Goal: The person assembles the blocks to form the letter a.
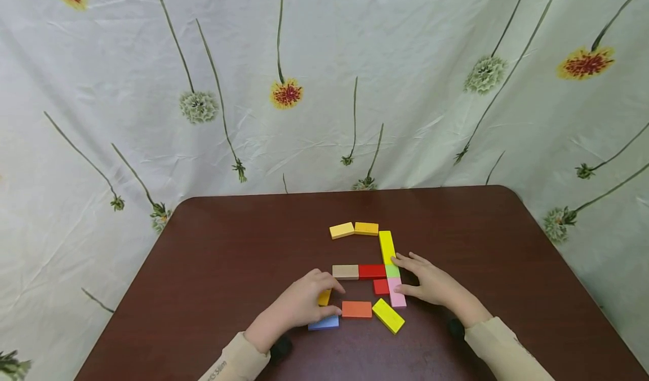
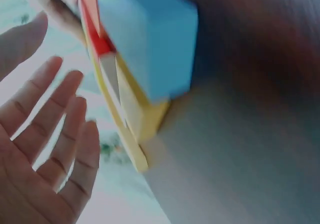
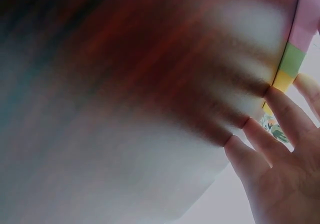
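My left hand (image 1: 310,299) hovers at the near left over an orange-yellow block (image 1: 324,297) and a blue block (image 1: 323,323), partly hiding both. In the left wrist view its fingers (image 2: 60,101) are extended and spread, apart from the blocks. To the right, my right hand (image 1: 431,282) lies along a column of a yellow block (image 1: 386,246), a green block (image 1: 392,271) and a pink block (image 1: 396,292). Its thumb is at the pink block, and a finger reaches the yellow one's near end. The right wrist view shows these fingers (image 3: 287,116) spread, the tips low by the tabletop.
A beige block (image 1: 345,272) and a red block (image 1: 372,271) form a row meeting the column. A smaller red block (image 1: 381,287), an orange-red block (image 1: 356,309) and a slanted yellow block (image 1: 388,315) lie nearer. Two yellow-orange blocks (image 1: 367,229) lie farther back on the dark table (image 1: 228,246).
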Demonstrator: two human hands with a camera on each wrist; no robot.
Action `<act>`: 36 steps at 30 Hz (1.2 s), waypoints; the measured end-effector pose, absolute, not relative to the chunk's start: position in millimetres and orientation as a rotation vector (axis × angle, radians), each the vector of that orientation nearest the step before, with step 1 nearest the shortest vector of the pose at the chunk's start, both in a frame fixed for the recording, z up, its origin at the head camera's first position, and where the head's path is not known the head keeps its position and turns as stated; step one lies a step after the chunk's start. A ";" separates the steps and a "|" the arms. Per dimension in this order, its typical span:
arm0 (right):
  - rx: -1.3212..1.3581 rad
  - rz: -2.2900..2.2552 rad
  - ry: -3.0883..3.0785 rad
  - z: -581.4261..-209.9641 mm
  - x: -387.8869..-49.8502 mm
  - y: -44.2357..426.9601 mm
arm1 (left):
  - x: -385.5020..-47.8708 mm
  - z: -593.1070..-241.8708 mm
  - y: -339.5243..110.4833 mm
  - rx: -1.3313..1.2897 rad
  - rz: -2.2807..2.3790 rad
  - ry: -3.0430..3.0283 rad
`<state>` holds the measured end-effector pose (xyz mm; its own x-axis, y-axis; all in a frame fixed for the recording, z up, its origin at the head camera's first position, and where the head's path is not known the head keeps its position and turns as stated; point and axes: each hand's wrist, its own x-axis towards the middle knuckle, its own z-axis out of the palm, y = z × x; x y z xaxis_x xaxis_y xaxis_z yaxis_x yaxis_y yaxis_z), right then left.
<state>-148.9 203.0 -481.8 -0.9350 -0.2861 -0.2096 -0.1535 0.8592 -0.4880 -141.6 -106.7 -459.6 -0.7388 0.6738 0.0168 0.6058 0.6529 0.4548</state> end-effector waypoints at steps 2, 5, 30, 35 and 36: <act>-0.333 -0.691 2.758 -481.7 -148.8 203.1 | -138.9 -461.2 -99.7 1.104 0.569 2.720; -0.333 -0.692 2.759 -481.3 -148.6 203.0 | -134.7 -464.3 -90.4 1.178 0.427 2.759; -0.323 -0.688 2.756 -480.2 -149.1 203.1 | -111.9 -473.0 -79.7 1.475 0.313 2.761; -0.321 -0.693 2.749 -480.8 -149.5 201.8 | -114.8 -470.6 -87.2 1.422 0.372 2.786; -0.322 -0.693 2.748 -480.5 -149.4 201.8 | -116.1 -469.0 -89.6 1.396 0.382 2.801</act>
<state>-149.4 201.8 -480.5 -0.9336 -0.2821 -0.2207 -0.1437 0.8593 -0.4908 -116.1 -89.6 -469.0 -0.6079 0.7854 0.1169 0.7880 0.5786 0.2103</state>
